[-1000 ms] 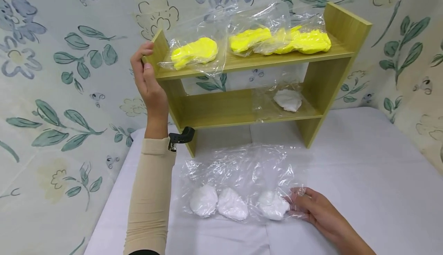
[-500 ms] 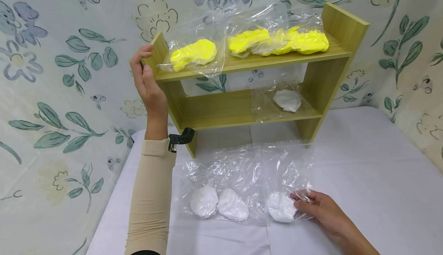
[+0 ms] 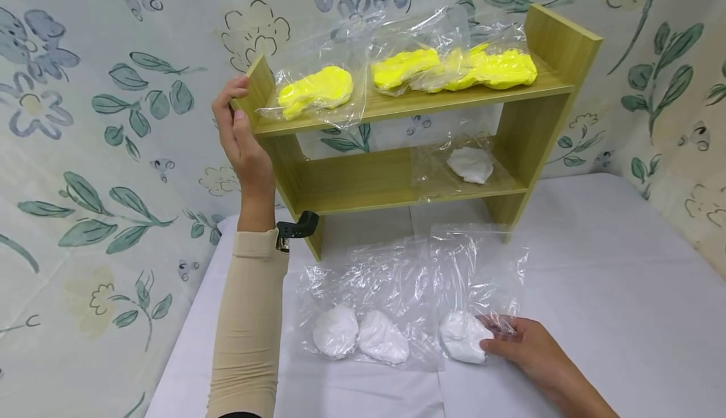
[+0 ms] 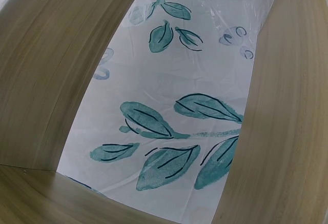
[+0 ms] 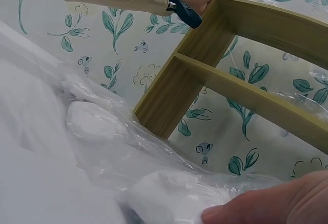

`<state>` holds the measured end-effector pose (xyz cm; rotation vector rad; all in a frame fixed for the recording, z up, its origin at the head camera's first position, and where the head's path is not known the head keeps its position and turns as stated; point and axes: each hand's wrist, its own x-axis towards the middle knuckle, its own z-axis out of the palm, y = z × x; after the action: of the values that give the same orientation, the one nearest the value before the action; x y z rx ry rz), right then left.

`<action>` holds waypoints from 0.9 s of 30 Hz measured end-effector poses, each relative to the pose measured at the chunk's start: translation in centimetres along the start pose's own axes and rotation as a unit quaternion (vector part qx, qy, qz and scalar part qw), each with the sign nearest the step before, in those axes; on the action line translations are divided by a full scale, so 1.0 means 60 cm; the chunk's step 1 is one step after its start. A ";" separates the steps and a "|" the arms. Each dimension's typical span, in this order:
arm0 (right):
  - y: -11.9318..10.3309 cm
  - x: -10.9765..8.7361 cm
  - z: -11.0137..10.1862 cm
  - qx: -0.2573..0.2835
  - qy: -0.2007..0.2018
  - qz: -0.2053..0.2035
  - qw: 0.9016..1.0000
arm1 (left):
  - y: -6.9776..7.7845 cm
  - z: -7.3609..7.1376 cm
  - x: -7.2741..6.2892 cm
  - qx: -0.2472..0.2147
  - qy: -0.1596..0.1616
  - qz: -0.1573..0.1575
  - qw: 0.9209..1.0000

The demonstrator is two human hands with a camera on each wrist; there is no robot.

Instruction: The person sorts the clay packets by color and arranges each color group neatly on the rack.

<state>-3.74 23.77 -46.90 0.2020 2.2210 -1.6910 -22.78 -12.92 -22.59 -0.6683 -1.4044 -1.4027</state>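
My left hand point(image 3: 252, 153) grips the upper left side panel of a wooden two-tier shelf point(image 3: 351, 178), its fingers curled over the panel's edge. On the table, my right hand point(image 3: 527, 345) pinches a clear plastic bag holding a white lump point(image 3: 464, 336), thumb at the lump's right side. The right wrist view shows that thumb point(image 5: 261, 203) against the white lump point(image 5: 171, 196). Left of it lie two more bagged white lumps, one round point(image 3: 336, 331) and one longer point(image 3: 382, 337). The left wrist view shows only shelf boards point(image 4: 287, 111) and the cloth behind; the left hand is outside it.
Bagged yellow lumps sit on the top tier: one at left point(image 3: 317, 90), one in the middle point(image 3: 405, 68), one at right point(image 3: 501, 68). A bagged white lump point(image 3: 471, 164) lies at the right of the lower tier. White cloth covers the table point(image 3: 612, 279); floral cloth point(image 3: 170, 90) hangs behind.
My right hand has drawn the bag with its white lump to the right, apart from the other two lumps. The left hand keeps its hold on the shelf.
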 end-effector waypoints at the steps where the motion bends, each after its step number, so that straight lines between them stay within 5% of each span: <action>1: 0.000 -0.001 0.001 -0.003 0.001 -0.001 1.000 | 0.000 0.000 0.000 0.001 -0.001 -0.001 1.000; 18: 0.009 -0.003 -0.008 0.102 -0.036 -0.099 0.989 | -0.003 0.000 -0.002 0.007 0.001 -0.004 1.000; 27: -0.008 -0.010 -0.023 0.045 0.020 -0.123 0.991 | -0.008 0.000 0.001 -0.005 0.009 0.001 1.000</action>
<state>-3.56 25.02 -45.91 -0.0178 2.2793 -1.9322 -23.25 -13.03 -22.72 -0.6623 -1.3841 -1.4111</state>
